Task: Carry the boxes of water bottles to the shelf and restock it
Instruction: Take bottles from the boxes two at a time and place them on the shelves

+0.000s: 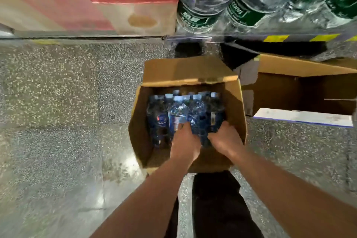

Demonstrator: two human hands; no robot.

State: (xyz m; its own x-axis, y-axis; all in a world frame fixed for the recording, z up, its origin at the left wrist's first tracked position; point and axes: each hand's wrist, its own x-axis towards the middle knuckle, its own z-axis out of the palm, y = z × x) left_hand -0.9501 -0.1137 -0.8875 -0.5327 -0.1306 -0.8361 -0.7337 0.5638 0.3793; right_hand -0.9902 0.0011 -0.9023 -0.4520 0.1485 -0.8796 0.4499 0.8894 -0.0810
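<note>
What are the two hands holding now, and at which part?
The left hand and right hand each grip the water bottles inside the open box, on the bodies, away from the caps. Fingers are partly hidden.

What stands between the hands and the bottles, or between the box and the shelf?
Nothing visible. The box is open, and the left hand and right hand grip bottles inside. Only bare floor lies between it and the shelf; the second box sits off to the right.
</note>
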